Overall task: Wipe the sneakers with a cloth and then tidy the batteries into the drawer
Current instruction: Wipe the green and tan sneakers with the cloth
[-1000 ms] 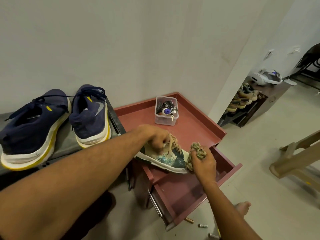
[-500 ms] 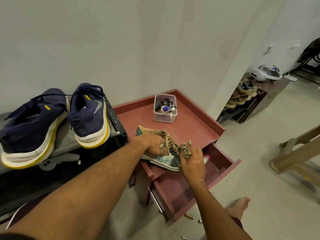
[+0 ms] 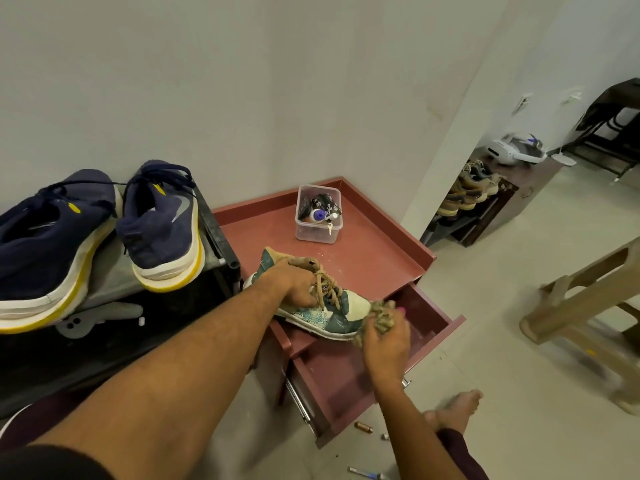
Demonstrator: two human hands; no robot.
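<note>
The fingers [image 3: 397, 322] of the right hand [image 3: 384, 344] are curled and pinch a bunched cloth [image 3: 379, 315]. The cloth is pressed against the pale toe cap of the patterned sneaker [image 3: 320, 315].

The fingers [image 3: 309, 296] of the left hand [image 3: 298, 287] are curled round the upper of the same sneaker at the lace area. The tan laces pass over and between them. The sneaker lies tilted, sole toward the person, with its heel on the front edge of the red counter [image 3: 374, 265] and its toe over the open drawer [image 3: 332, 379].

The drawer is pulled out directly beneath the right hand. Its visible floor is bare.

Beyond the left-hand fingers, toward the wall, a clear plastic container [image 3: 317, 233] stands on the counter and holds small items, with a key hanging at its side.

To the left of the left hand, two navy sneakers [image 3: 162, 223] rest on a dark rack [image 3: 218, 237], heels toward the person.

Below the right hand, on the floor [image 3: 519, 410] in front of the drawer, lie several batteries [image 3: 363, 427], well apart from each other. A bare foot [image 3: 457, 410] rests on the floor just beside them.
</note>
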